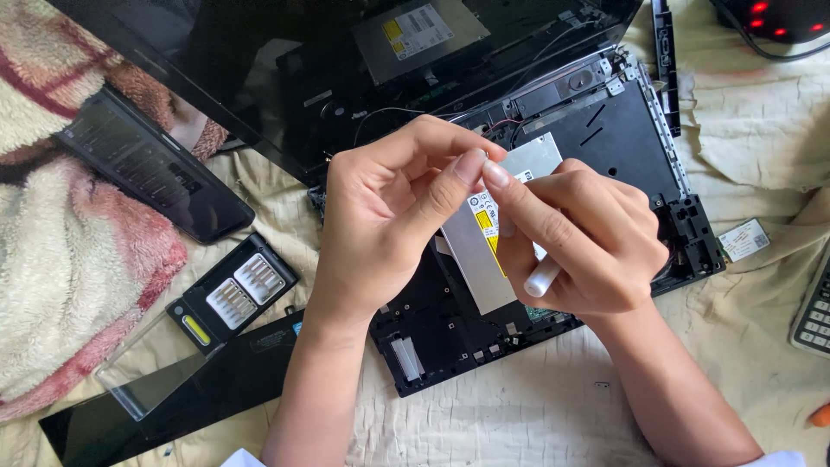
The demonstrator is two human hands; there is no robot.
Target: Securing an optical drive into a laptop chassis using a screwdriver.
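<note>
My left hand (389, 216) and my right hand (579, 246) meet above an opened black laptop base (622, 138). The fingertips of both hands pinch together at something too small to make out. My right hand is wrapped around a white screwdriver handle (542, 278) whose end sticks out below the palm. Under the hands lies a silver optical drive (484, 259) with a yellow and white label, resting in the laptop base. The laptop's dark glossy screen (259, 78) stands open behind and mirrors the drive.
A black bit case (233, 294) with its clear lid open lies at the left, next to a long black panel (173, 393). A black keyboard piece (147, 169) leans on a pink and cream blanket (69, 259). A small card (743, 239) and a calculator edge (814, 316) lie at the right.
</note>
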